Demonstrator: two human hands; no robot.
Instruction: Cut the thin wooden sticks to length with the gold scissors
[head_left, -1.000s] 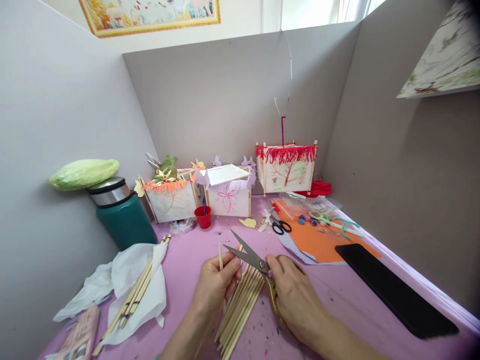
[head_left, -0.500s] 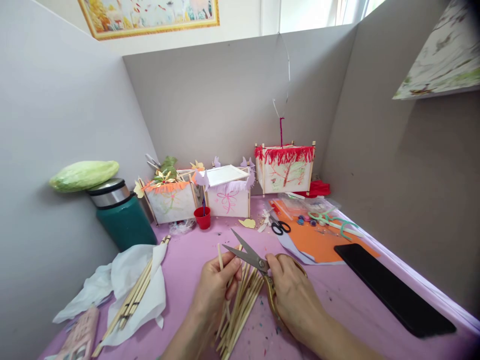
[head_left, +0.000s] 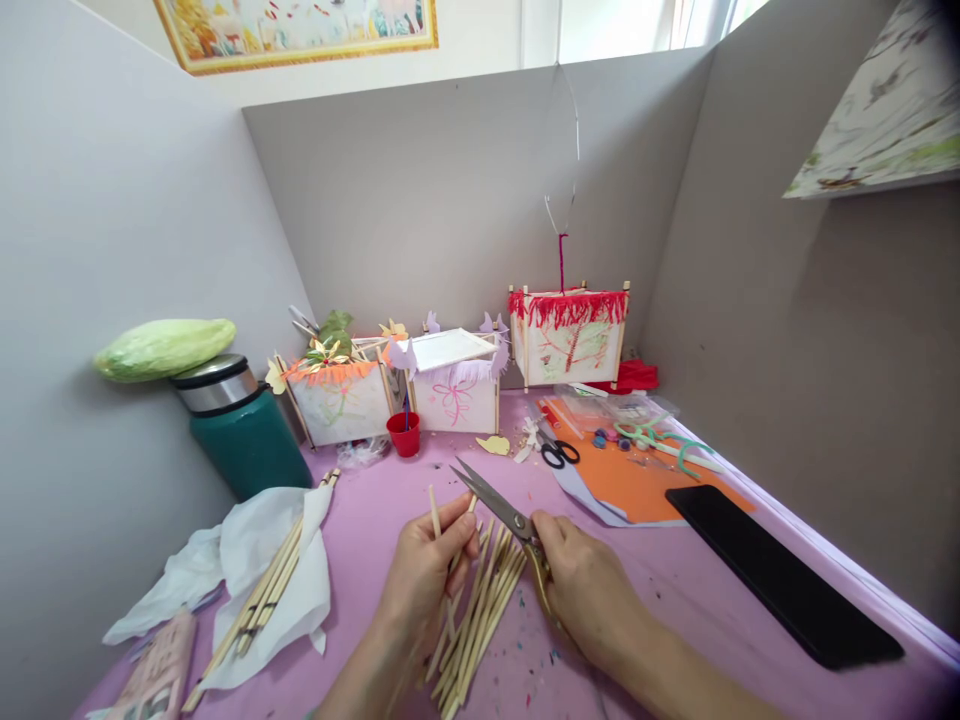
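My left hand (head_left: pixel 425 575) is closed on a thin wooden stick (head_left: pixel 434 510) that points up and away from me. My right hand (head_left: pixel 589 590) grips gold-handled scissors (head_left: pixel 501 510), blades nearly closed and aimed left toward the stick's upper part. Under both hands lies a loose bundle of wooden sticks (head_left: pixel 480 610) on the purple table (head_left: pixel 675 590).
Another stick bundle (head_left: pixel 262 590) rests on white tissue at left. A teal flask (head_left: pixel 240 430) carries a green gourd (head_left: pixel 165 347). Three paper lanterns (head_left: pixel 454 385) and a red cup (head_left: pixel 405 434) stand at the back. Black scissors (head_left: pixel 561 455), orange paper (head_left: pixel 637 480) and a black slab (head_left: pixel 780 575) lie right.
The scissor blades have closed from wide open. The held stick has tilted and the loose sticks under my hands have spread a little.
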